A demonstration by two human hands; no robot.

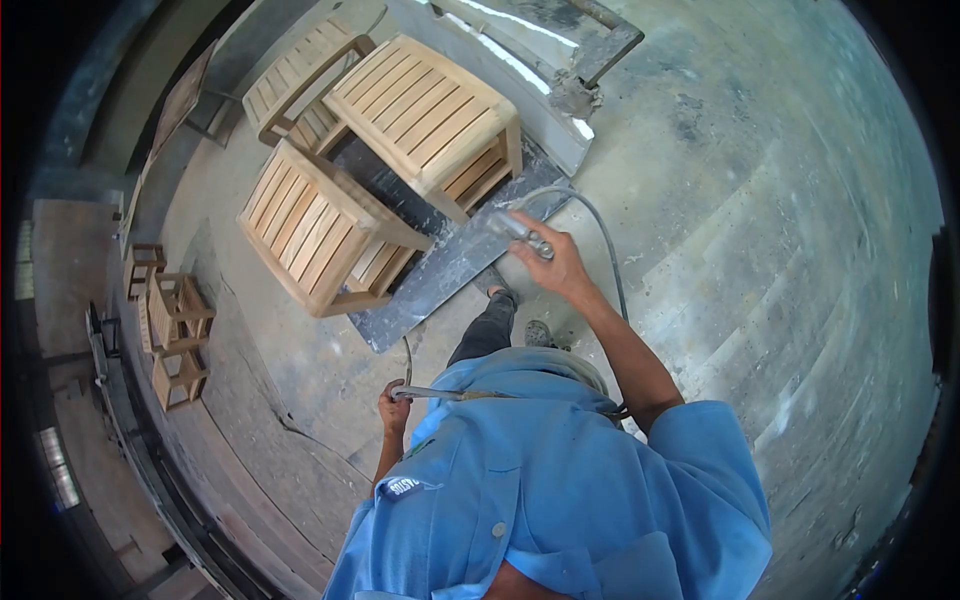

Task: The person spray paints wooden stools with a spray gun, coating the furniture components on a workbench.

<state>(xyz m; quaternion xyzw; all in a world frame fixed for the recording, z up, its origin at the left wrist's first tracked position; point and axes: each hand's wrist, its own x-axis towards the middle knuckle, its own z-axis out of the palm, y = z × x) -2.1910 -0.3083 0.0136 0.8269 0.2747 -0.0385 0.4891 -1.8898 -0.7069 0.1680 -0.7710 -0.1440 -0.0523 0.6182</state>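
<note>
My right hand [556,262] is closed around a metal spray gun [524,236], whose front end is blurred. From near the gun a grey hose [603,232] curves right and down toward my waist. My left hand [394,408], low on the left, is wrapped round a grey hose [430,392] that crosses in front of my shirt. Ahead of both hands, two slatted wooden stools, a nearer one [312,232] and a farther one [425,105], stand on a dark, paint-smeared board [440,280]. The right hand is nearer to them and apart from them.
Behind the stools is another slatted wooden piece with a curved rail [300,80]. A grey panel [500,75] with white edges stands at the back. Several small wooden stools [180,310] are at the far left. Concrete floor [740,250] stretches to the right.
</note>
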